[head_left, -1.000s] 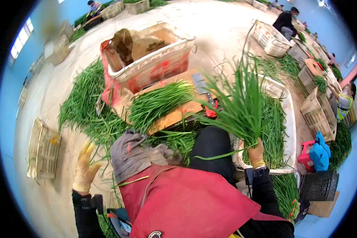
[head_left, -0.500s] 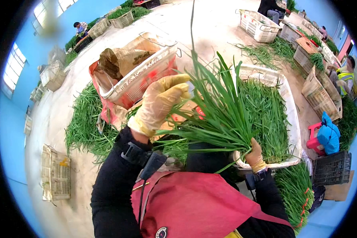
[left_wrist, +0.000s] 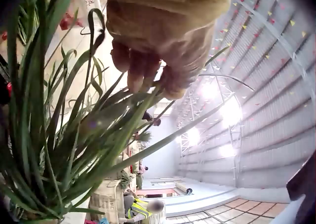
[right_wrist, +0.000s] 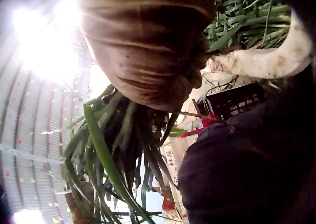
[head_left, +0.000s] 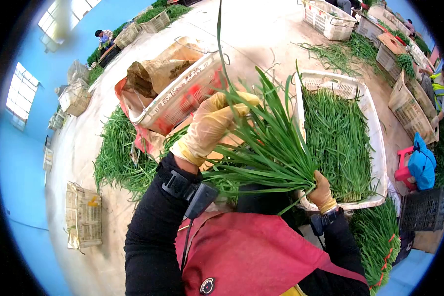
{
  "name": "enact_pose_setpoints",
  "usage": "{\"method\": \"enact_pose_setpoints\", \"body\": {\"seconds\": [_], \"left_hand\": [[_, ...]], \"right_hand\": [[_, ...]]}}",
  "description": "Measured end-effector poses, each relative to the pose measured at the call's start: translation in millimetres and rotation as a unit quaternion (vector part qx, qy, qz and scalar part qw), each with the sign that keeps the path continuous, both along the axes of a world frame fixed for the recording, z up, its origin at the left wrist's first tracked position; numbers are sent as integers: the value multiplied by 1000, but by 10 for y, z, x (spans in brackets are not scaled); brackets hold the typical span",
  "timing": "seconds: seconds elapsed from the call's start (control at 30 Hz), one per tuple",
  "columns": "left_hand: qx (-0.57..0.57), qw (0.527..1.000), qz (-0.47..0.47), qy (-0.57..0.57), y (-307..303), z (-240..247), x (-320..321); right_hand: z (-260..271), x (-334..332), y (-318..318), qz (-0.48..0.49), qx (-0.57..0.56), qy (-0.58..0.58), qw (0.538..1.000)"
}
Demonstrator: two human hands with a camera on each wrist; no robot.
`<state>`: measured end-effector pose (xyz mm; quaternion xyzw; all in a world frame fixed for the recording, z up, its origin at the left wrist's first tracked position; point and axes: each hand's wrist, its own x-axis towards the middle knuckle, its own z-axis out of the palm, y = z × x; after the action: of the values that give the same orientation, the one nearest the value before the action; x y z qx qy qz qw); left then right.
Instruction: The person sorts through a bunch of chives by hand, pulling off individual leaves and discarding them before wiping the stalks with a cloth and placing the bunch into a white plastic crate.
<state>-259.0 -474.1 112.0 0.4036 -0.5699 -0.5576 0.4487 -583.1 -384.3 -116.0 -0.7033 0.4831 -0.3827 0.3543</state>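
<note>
"How's the right hand [head_left: 321,193]?"
"Curled round the base of the green leafy bunch [head_left: 277,148], near the white crate [head_left: 378,153]."
"And the left hand [head_left: 209,129]?"
"Raised, fingers bent, pinching some of the bunch's leaves."

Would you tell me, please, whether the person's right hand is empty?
No, the right hand is gripping a bunch of long green leaves near its lower end.

Pale floor [head_left: 261,32]: garlic chive heap [head_left: 118,158] at left; slatted crate [head_left: 86,222] apart from it, nearer the wearer; loose chives [head_left: 330,58] strewn near white crate [head_left: 326,22]; red stool [head_left: 403,170] at right.
</note>
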Motion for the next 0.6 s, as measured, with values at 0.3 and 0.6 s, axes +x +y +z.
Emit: {"method": "enact_pose_setpoints", "body": {"seconds": [0.3, 0.6], "left_hand": [[59, 998, 36, 13, 233, -96, -107], [-51, 986, -35, -153, 794, -36, 154]], "right_hand": [[-120, -22, -52, -18, 21, 38, 999], [-37, -5, -86, -3, 1, 44, 999]]}}
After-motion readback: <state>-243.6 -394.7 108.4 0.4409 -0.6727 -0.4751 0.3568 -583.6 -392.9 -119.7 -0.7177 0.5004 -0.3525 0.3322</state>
